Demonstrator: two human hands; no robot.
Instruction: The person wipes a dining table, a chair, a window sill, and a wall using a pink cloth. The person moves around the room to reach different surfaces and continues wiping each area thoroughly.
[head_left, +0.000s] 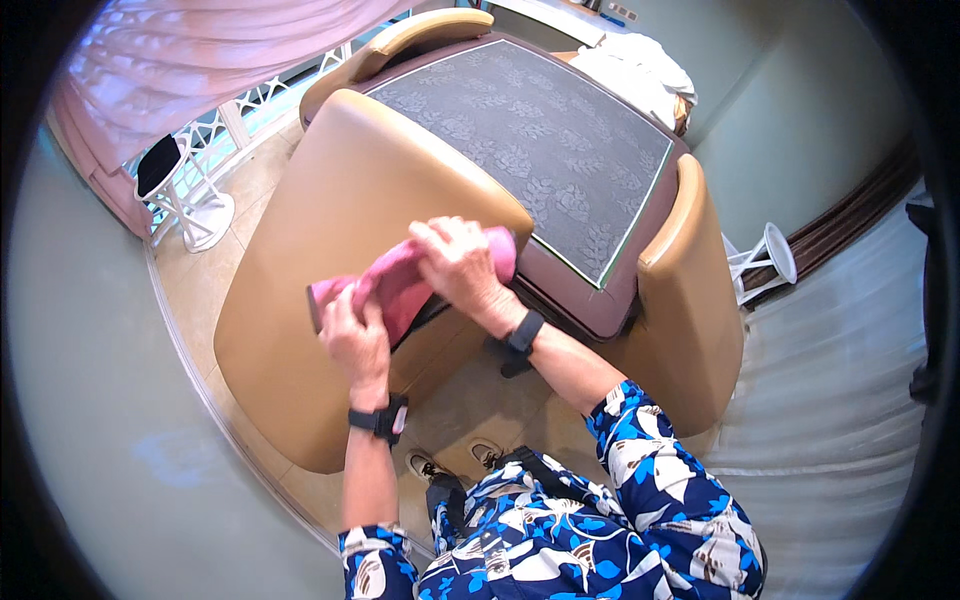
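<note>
A pink cloth (397, 281) with a dark edge is bunched between my two hands, in front of the tan armchair back (360, 180). My left hand (356, 334) pinches its lower left part with the fingers bent. Higher and to the right, my right hand (457, 259) grips the other end, and a fold of cloth bulges past the knuckles. The cloth hides part of the chair. Whether it touches the chair, I cannot tell.
Tan chairs (694, 300) surround a table with a dark floral-patterned top (540, 142). White fabric (637, 75) is heaped at the far side. White stools stand at left (202, 217) and right (776, 255). Pink curtains (187, 60) hang at upper left, pale ones (825, 375) at right.
</note>
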